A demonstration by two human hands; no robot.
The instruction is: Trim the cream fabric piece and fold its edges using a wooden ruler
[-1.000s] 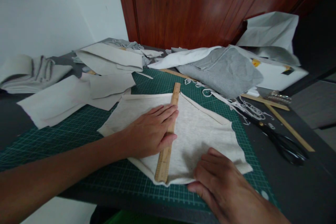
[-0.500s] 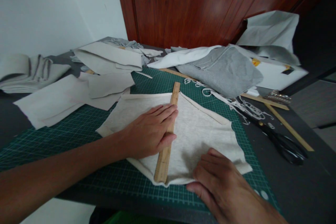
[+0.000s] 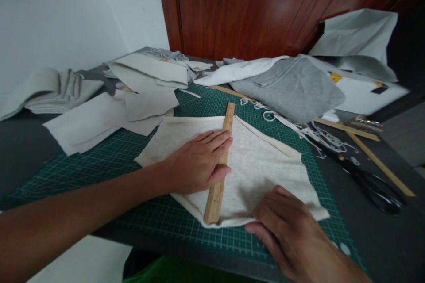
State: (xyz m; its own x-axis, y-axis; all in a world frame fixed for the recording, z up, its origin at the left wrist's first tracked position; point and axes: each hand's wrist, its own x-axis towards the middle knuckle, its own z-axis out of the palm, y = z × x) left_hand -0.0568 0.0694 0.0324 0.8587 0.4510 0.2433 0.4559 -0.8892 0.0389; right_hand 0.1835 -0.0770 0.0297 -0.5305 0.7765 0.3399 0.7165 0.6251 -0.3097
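A cream fabric piece (image 3: 265, 168) lies on the green cutting mat (image 3: 133, 194), its near edge rolled or folded. A wooden ruler (image 3: 216, 199) rests lengthwise across the fabric, its far end past the back edge. My left hand (image 3: 201, 161) lies flat over the ruler and fabric, fingers stretched out and pressing down. My right hand (image 3: 282, 225) is closed on the fabric's near edge, to the right of the ruler, with the thumb in front of the edge and the fingers curled on top.
Black scissors (image 3: 375, 185) lie at the right beside white cord scraps (image 3: 325, 137) and wooden strips (image 3: 381, 163). Gray cloth (image 3: 292, 90) is heaped at the back. Pale cut pieces (image 3: 89, 121) and folded fabric (image 3: 59, 90) lie at the left.
The whole view has shifted, so things appear slightly farther right. Both hands keep their places on the ruler and the fabric.
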